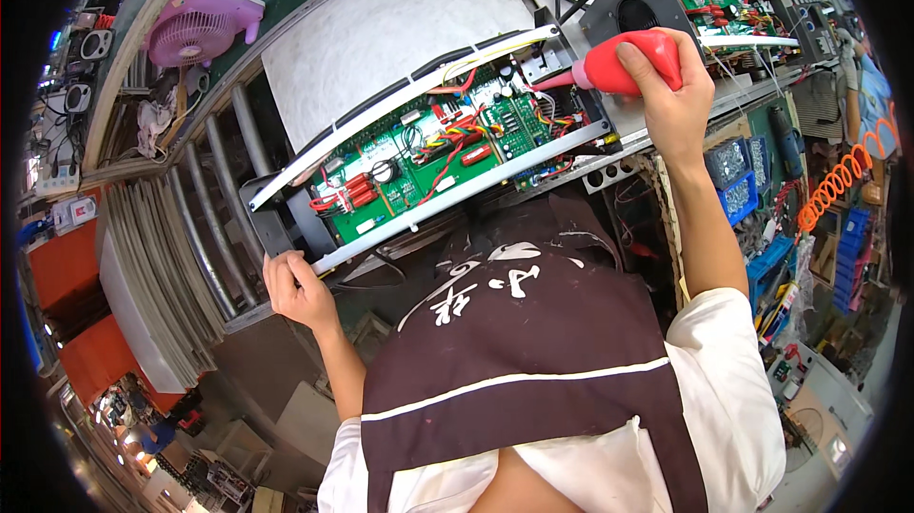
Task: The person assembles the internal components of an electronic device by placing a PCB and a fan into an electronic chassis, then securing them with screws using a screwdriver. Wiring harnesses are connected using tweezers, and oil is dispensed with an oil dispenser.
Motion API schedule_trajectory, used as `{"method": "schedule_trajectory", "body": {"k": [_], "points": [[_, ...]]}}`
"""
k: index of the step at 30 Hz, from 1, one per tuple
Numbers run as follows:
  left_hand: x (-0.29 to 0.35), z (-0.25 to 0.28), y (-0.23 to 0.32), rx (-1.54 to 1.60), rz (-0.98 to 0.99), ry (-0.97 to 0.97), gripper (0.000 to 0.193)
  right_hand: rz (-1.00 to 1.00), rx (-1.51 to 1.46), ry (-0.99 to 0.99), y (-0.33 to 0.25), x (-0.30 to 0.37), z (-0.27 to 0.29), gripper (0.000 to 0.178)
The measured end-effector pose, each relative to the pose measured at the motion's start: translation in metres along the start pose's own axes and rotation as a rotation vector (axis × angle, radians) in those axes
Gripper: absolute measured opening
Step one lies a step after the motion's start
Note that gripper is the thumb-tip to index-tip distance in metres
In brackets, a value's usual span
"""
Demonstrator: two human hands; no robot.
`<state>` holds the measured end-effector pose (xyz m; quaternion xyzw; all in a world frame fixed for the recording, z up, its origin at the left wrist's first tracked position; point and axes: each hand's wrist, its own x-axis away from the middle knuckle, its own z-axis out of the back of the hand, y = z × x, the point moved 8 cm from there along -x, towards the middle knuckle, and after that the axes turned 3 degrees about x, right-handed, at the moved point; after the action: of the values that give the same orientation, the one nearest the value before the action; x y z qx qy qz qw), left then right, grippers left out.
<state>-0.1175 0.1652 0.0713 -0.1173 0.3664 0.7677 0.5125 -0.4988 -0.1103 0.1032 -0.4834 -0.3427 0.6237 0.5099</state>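
In front of me lies a long electronic chassis (pixel 481 178) with white side rails, holding a green circuit board (pixel 419 175) with red, yellow and black wires. My right hand (pixel 681 104) is wrapped round a red squeeze bottle (pixel 628 64), tilted sideways. The bottle's thin nozzle points left, over the chassis's right end, by a metal bracket (pixel 545 64); whether its tip touches is too small to tell. My left hand (pixel 297 289) grips the near corner of the black end plate (pixel 281 218) at the chassis's left end.
Grey-white boards (pixel 390 47) lie behind the chassis, with metal rollers (pixel 224 161) to the left. A purple fan (pixel 195 28) stands at upper left. A black fan housing (pixel 633 10) and a second chassis (pixel 733 9) stand at upper right. Blue bins (pixel 738 197) and an orange coiled hose (pixel 838 175) are at right.
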Motion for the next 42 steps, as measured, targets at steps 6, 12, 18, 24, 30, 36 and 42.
{"method": "schedule_trajectory", "body": {"k": [6,12,18,24,30,36,42], "points": [[-0.001,0.001,-0.001,0.006,0.027,0.017,0.017,-0.034,-0.081,0.085,0.005,0.012,0.001,0.027],[-0.002,0.004,0.001,0.044,-0.009,0.028,0.012,-0.050,-0.294,0.297,0.014,0.034,0.025,0.022],[-0.002,0.006,-0.005,0.092,0.054,-0.002,0.014,-0.380,-0.591,0.164,0.057,0.042,0.024,0.041],[0.008,0.014,-0.012,0.237,0.115,0.044,0.011,-0.603,-0.689,0.132,0.076,0.044,0.005,0.054],[0.024,0.015,-0.015,0.333,0.076,0.171,0.024,-0.636,-0.656,0.125,0.060,0.012,-0.030,0.058],[0.022,0.009,-0.021,0.246,0.093,0.166,0.023,-0.367,-0.449,-0.239,0.046,-0.037,-0.084,0.063],[0.021,0.016,-0.019,0.210,0.026,0.252,0.015,-0.420,-0.513,-0.342,0.062,-0.054,-0.097,0.064]]}}
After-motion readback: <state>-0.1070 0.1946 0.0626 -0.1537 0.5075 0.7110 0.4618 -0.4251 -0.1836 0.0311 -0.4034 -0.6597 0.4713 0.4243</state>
